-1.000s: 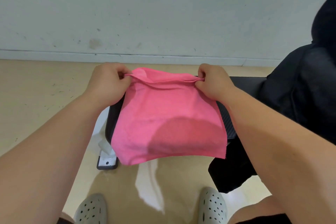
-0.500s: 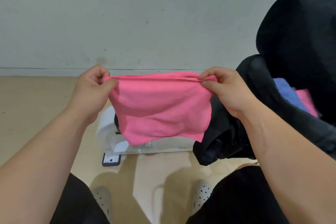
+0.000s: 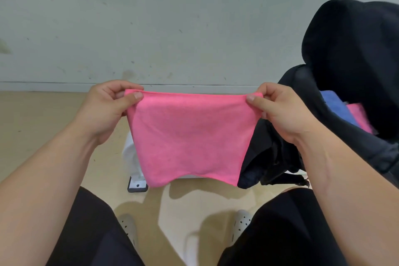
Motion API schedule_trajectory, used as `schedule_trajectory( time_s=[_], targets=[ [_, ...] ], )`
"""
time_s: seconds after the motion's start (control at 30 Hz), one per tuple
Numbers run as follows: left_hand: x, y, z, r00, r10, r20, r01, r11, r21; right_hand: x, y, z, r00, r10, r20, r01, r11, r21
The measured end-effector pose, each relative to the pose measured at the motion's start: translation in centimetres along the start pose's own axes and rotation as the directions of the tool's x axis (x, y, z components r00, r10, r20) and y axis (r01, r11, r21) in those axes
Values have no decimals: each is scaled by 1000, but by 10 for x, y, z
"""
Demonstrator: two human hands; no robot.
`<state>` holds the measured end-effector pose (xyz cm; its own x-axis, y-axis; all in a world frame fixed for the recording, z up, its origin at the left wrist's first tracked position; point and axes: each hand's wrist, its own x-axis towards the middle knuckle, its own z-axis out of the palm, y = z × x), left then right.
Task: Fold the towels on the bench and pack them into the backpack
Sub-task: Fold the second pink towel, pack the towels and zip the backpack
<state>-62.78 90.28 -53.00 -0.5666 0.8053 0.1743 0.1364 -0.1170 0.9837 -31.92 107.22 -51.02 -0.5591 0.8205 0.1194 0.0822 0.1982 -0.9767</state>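
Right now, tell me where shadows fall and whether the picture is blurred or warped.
Head view: pink towel, left hand and right hand are sharp; soft shadows lie on the floor beneath the towel; forearms bulge toward the corners, wide-angle stretch; the black backpack shows little detail.

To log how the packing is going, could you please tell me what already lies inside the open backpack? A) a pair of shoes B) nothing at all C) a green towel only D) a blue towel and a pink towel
D: a blue towel and a pink towel show in the mouth of the backpack; the held towel is outside it.
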Motion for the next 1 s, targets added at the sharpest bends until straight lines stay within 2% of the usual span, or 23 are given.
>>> schedule_trajectory(
  time_s=[0.13,0.23,0.3,0.37,0.43,0.47,0.57,0.63,0.7,0.77,0.83,1.0],
  targets=[
    [1,4,-11,988,-103,115,107,994,-28,2,-3,-5,971,161,179,-172,984,45],
    [11,-1,-17,967,-217,133,176,948,265,14,-1,-8,906,328,266,-286,940,-183],
    [22,-11,-19,945,-302,123,214,860,464,27,4,-3,897,372,238,-247,869,-428],
    [29,-25,-17,925,-361,114,223,763,606,39,13,5,911,360,198,-149,738,-658],
    [38,-38,-13,923,-375,84,228,710,666,52,25,15,923,341,181,-86,639,-764],
    [42,-45,-9,927,-369,65,236,710,664,59,33,19,929,330,167,-82,623,-778],
    [57,-60,2,952,-300,-54,262,715,648,80,59,25,948,313,61,-166,648,-743],
    [69,-68,11,946,-293,-139,317,744,589,92,71,29,936,351,-8,-276,722,-635],
    [79,-75,22,910,-382,-163,414,816,403,104,79,33,904,424,-56,-403,802,-441],
    [91,-80,32,865,-485,-130,501,847,176,116,86,37,871,482,-91,-488,830,-270],
    [106,-87,40,848,-517,-121,527,847,75,129,94,42,861,494,-122,-509,839,-194],
    [146,-102,49,877,-467,-111,477,873,102,168,110,45,895,420,-152,-445,872,-206]
  ],
)
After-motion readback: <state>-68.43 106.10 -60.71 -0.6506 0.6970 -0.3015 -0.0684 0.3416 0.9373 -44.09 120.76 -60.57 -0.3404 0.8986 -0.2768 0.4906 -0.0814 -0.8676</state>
